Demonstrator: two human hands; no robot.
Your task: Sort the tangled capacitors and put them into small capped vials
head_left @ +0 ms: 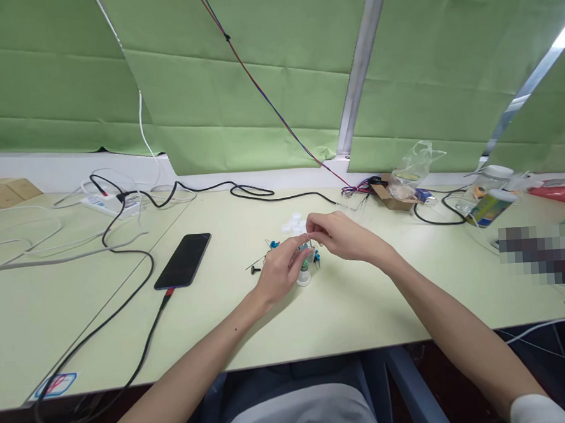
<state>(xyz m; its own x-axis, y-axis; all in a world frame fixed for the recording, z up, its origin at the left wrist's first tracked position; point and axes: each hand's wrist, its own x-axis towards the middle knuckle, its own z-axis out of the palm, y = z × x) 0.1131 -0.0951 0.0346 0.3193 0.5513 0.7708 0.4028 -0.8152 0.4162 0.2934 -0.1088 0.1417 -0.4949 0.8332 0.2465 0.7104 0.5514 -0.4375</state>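
Near the middle of the table my left hand is closed, thumb and fingers together around a small clear piece with a green part and a white round base. Its exact kind is too small to tell. My right hand meets it from the right, fingertips pinched just above the left fingertips. A tiny thin item seems to be in that pinch, but I cannot make it out. Small blue parts with wire legs lie beside the hands, partly hidden. Several white round discs sit just behind, and a small black piece lies to the left.
A black phone on a charging cable lies at left. Cables and a white power strip run along the back. At back right stand a cardboard box with a clear plastic bag, a labelled canister and a clear jar.
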